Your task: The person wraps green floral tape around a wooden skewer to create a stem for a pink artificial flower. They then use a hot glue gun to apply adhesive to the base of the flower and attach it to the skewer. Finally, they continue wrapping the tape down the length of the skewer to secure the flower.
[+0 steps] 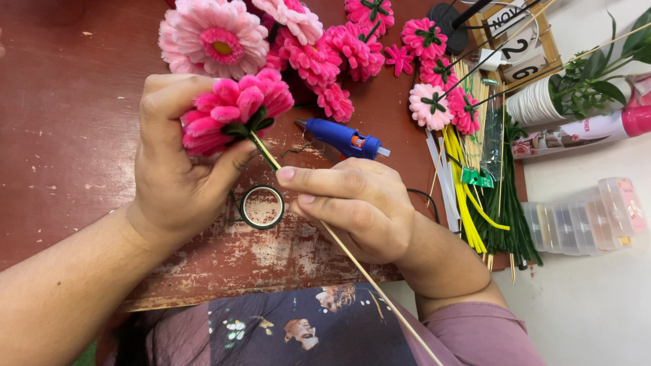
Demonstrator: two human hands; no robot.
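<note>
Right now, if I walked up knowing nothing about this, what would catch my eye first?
First, the bright pink pipe-cleaner flower gripped in the left hand, its thin wooden stick pinched by the right hand and running down toward the lap. Behind it, a heap of finished pink flowers fills the top of the worn red table. Between them lie a blue glue gun and a roll of green tape.

Left hand (178, 177) cupping pink pipe-cleaner flower (234, 108), right hand (356, 203) apparently pinching its wooden stick (359, 268), blue glue gun (342, 139) behind
</note>
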